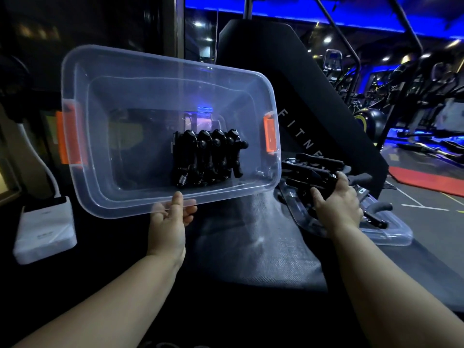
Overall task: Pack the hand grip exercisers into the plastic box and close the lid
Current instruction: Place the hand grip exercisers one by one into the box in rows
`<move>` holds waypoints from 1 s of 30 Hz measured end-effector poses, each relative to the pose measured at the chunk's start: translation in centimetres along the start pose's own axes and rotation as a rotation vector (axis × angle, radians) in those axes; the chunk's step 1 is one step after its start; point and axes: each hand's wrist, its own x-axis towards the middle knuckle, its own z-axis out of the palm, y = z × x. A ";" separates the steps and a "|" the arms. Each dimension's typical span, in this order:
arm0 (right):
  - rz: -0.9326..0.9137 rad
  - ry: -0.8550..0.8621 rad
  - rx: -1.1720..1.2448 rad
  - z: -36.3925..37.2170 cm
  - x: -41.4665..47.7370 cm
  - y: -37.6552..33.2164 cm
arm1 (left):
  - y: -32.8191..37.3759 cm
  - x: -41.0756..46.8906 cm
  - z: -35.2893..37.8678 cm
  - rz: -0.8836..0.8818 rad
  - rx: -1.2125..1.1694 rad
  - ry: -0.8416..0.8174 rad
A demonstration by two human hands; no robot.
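The right hand (336, 204) hides some grip exercisers (313, 169). The left hand's (170, 222) fingers (189, 212) look blurry behind the plastic box (100, 197).

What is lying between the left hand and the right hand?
In the head view, only grey woven fabric lies between the left hand and the right hand, plus an edge of the clear lid beside the right hand.

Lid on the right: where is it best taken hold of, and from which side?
Probably the lid's bare near-right rim, from the right. It lies flat, exercisers cover its middle and the right hand grips a bundle there; the raised edge offers a lip to pinch.
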 end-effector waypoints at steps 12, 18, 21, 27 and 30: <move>0.010 0.012 0.188 0.7 1.9 0.2 | -0.1 0.2 0.2 0.006 0.026 -0.003; -0.084 0.127 0.179 0.7 1.5 0.4 | -0.3 0.1 0.0 0.015 0.034 -0.008; -0.144 0.205 0.171 0.8 1.3 0.2 | -0.2 0.1 0.1 0.016 0.028 -0.008; -0.308 0.407 0.233 0.2 0.8 0.1 | -0.2 0.0 0.1 0.025 0.018 0.000; -0.366 0.489 0.259 -0.4 0.2 -0.1 | -0.2 0.1 0.0 0.024 0.019 -0.002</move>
